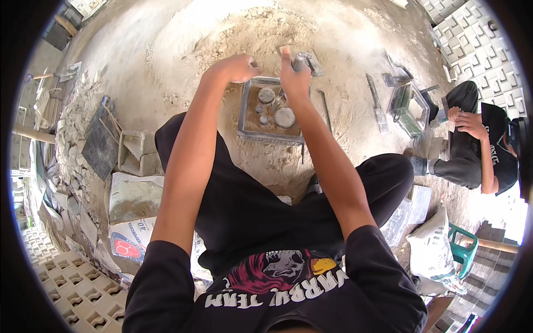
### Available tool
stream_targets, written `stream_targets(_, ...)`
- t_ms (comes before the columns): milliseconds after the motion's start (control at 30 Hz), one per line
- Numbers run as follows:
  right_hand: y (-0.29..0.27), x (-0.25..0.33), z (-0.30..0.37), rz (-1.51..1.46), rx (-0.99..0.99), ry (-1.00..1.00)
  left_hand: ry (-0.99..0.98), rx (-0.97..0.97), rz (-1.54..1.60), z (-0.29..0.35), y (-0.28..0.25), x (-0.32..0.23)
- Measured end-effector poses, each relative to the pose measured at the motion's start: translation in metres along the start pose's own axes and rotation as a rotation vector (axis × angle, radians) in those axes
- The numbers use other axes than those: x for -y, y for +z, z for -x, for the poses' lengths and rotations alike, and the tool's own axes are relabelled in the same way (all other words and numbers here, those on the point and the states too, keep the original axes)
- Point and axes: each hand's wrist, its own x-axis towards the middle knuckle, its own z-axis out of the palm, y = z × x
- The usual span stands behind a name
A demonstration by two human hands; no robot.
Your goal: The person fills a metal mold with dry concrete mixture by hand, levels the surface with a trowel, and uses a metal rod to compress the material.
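Note:
A square dark metal mould frame (pixel 269 136) lies on the dusty ground before me, with several round grey pieces inside, the largest a disc (pixel 285 117) near the right side. My left hand (pixel 236 68) is over the frame's far left corner, its fingers curled in; what they hold, if anything, is hidden. Past the far right corner, my right hand (pixel 294 77) is closed with the thumb pointing away from me. A grey, dusty lump (pixel 301 61) shows at its fingers, too unclear to name. Just beyond lies a flat grey plate (pixel 315 65).
A thin metal bar (pixel 325 111) lies right of the frame. Farther right, a seated person (pixel 466 133) works by another metal mould (pixel 410 108), near a long flat tool (pixel 377 105). Rubble (pixel 80 111), a dark board (pixel 101 141) and a box-shaped block (pixel 136 152) are at left.

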Motion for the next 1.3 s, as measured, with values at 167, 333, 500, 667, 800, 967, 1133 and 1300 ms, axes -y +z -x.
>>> stream_targets(167,0.0,-0.04,-0.014,0.017,0.231,-0.004,-0.022,0.058,0.078,-0.007,-0.009,-0.014)
stream_targets(333,-0.005,-0.028,0.012,-0.083,0.303,-0.059,-0.028,0.036,0.059,-0.011,-0.002,-0.01)
stream_targets(500,-0.006,-0.014,0.007,-0.116,0.298,-0.013,0.011,0.039,0.087,-0.015,0.006,0.001)
stream_targets(667,-0.01,-0.027,0.017,-0.056,0.424,-0.078,0.011,0.018,0.07,-0.01,0.001,-0.009)
stream_targets(800,-0.018,0.017,0.042,-0.102,0.388,-0.064,0.002,0.019,0.034,-0.005,0.004,-0.004)
stream_targets(967,-0.017,0.032,0.037,-0.013,0.435,-0.016,0.017,0.035,0.138,-0.016,0.005,-0.003)
stream_targets(1133,-0.029,0.002,0.034,-0.034,0.701,0.042,0.033,-0.081,0.122,-0.02,0.012,0.006)
stream_targets(1300,-0.032,-0.015,0.043,-0.263,0.427,-0.035,-0.089,-0.114,0.029,-0.028,-0.004,0.026)
